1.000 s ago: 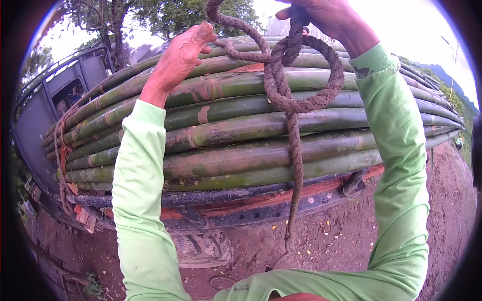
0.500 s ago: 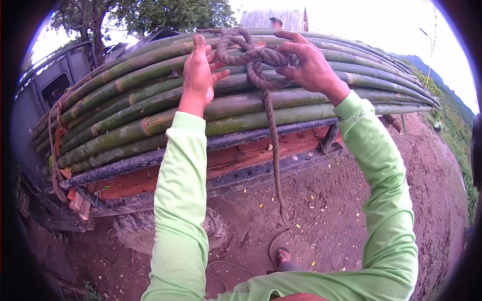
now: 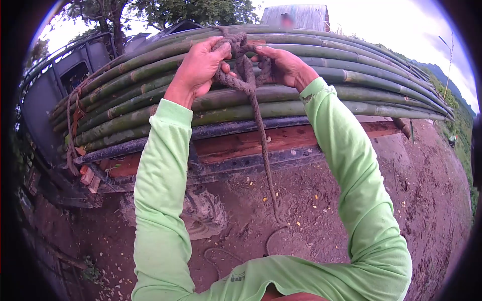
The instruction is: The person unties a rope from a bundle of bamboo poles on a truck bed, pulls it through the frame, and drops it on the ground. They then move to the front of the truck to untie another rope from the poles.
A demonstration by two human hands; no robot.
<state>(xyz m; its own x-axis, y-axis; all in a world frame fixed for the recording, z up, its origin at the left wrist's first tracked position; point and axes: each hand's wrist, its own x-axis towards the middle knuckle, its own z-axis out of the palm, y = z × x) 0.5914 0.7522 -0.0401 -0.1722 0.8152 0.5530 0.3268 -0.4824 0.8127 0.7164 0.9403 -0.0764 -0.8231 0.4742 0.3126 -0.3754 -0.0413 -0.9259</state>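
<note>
A thick brown rope (image 3: 249, 83) is looped and knotted against the side of the stacked bamboo poles (image 3: 296, 94). My left hand (image 3: 203, 67) is closed on the left side of the rope loop, thumb and fingers pinching it. On the other side my right hand (image 3: 283, 65) grips the right strand of the loop, its thumb on top; some of its fingers are hidden behind the rope. From the knot a single rope length hangs down past the truck's side rail and trails in curves on the ground.
The poles lie lengthwise on a truck bed with a dark metal rail (image 3: 226, 129) and reddish planks (image 3: 233, 145). A second rope (image 3: 73, 130) binds them near the cab (image 3: 65, 75). A muddy tire (image 3: 201, 213) stands below. Another person's blurred head (image 3: 287, 21) shows beyond the load.
My left hand, open beside the rope before, has closed on the loop. The knot is now drawn into a taller loop between both hands. The view has shifted slightly.
</note>
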